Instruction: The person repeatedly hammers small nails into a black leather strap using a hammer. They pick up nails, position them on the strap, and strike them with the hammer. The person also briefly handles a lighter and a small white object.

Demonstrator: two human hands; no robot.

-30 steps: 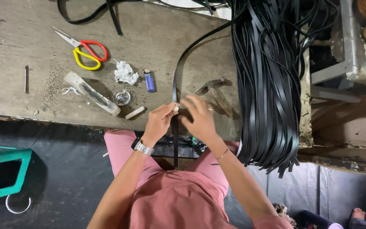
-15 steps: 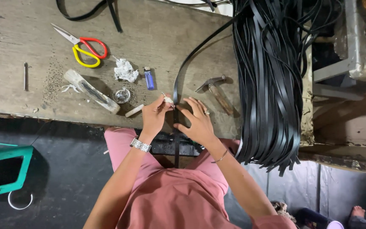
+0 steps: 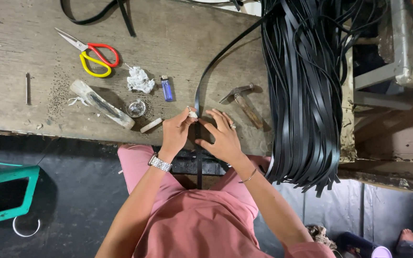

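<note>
The black strap (image 3: 198, 102) runs across the workbench's (image 3: 20, 62) near edge, between both hands: left hand (image 3: 177, 130) pinches a white wad (image 3: 192, 114) against it, right hand (image 3: 223, 136) presses it open-fingered.

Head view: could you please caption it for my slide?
Both hands, left and right, press a black strap onto a worn workbench beside a hammer.

desk (image 3: 178, 57): worn wood, rough, matt, stained grey-brown
strap (image 3: 206, 81): black, smooth, slight sheen, rubber- or leather-like
strap bundle (image 3: 302, 95): same black glossy strips
scissors (image 3: 92, 52): bare metal blades, glossy red and yellow plastic handles
hammer (image 3: 242, 98): dull metal head, wooden handle
lighter (image 3: 167, 89): translucent blue plastic
</note>
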